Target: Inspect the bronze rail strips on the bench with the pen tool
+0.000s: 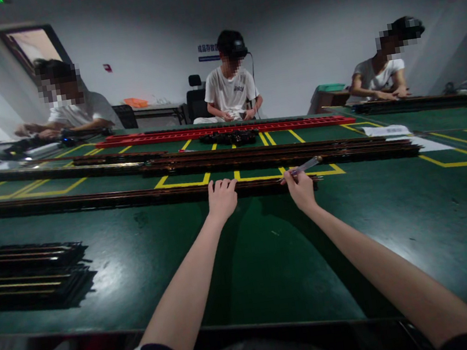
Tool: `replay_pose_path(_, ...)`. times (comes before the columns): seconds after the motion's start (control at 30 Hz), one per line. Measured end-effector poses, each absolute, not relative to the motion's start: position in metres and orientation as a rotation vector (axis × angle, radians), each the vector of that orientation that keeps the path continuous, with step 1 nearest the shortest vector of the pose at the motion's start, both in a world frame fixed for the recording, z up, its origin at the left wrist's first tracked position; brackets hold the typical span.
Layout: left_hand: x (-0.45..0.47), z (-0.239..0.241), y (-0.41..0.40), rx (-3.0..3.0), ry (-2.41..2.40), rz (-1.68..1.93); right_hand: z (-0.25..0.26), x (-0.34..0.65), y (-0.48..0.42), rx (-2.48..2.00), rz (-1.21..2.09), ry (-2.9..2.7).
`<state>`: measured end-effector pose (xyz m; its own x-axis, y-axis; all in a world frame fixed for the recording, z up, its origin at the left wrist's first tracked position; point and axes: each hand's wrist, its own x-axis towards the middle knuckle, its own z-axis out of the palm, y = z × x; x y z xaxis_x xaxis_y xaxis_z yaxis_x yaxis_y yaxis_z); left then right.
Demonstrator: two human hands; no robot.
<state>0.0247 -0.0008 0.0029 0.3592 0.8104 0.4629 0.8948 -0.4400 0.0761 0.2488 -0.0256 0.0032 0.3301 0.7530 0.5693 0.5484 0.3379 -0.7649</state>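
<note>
A long dark rail (88, 201) with gold edges lies across the green table (273, 262). My left hand (221, 198) rests on it near its right part, fingers bent over the rail's near edge. My right hand (301, 188) is closed on a clear pen-like tool (305, 166) whose tip points right, and it touches the rail's right end. More long dark rails (283, 153) lie just behind.
A stack of dark rails (24, 273) sits at the near left. Long red strips (226, 129) and a dark part (232, 136) lie at the far side. Three people sit across the table. White paper (389, 131) lies at right. Yellow lines mark the tabletop.
</note>
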Motion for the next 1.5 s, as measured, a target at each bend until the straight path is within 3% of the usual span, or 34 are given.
replay_pose_path(0.67,0.0228,0.0012,0.0013,-2.443,-1.543,-0.66,0.0025,0.2505,-0.0252,-1.316,0.261,-1.35)
replay_pose_path(1.13,0.022,-0.0002,0.0027,-2.433,-1.528,-0.677,0.0012,0.2527,-0.0208,-1.344,0.148,-1.068)
replay_pose_path(1.5,0.022,0.0012,0.0021,-2.446,-1.54,-0.664,-0.0038,0.2581,-0.0185,-1.357,0.134,-1.221)
